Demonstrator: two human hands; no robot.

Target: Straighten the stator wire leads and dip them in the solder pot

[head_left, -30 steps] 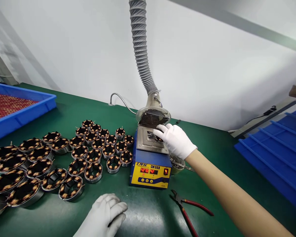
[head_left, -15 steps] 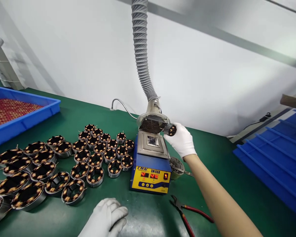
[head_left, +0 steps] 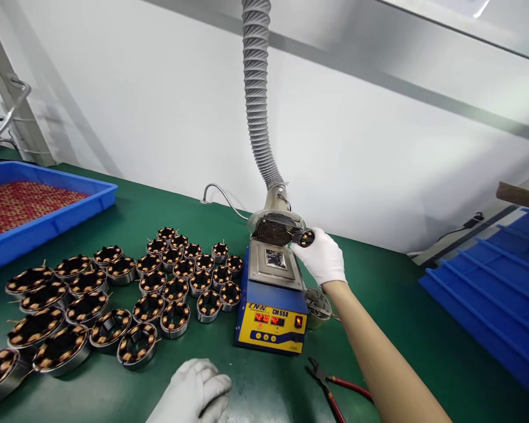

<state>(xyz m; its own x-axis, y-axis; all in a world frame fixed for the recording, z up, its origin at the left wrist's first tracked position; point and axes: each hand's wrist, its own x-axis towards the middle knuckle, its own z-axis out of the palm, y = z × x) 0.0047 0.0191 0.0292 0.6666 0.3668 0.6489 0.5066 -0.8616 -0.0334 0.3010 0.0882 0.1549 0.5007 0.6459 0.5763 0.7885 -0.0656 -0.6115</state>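
My right hand [head_left: 322,256], in a white glove, grips a small motor stator [head_left: 307,238] with copper windings. It holds the stator above the right rear of a blue and yellow solder pot [head_left: 271,328] with lit red digits. The solder bath [head_left: 275,259] on top of the pot looks shiny, with dark patches. My gloved left hand [head_left: 198,389] rests on the bench in front of the pot, its fingers loosely bent and nothing visible in them. Left of the pot, several more stators [head_left: 175,319] stand in rows on the green bench [head_left: 167,205].
A grey exhaust hose [head_left: 258,100] with a round hood hangs behind the pot. Red-handled cutters [head_left: 324,379] lie at front right, near a small cup [head_left: 320,306]. A blue tray [head_left: 88,197] of reddish pieces sits at left. Blue crates [head_left: 489,294] are stacked at right.
The view has shifted slightly, so the bench things appear lower and a little to the right. My right hand still holds the stator near the hood. The pot's two red readouts have swapped.
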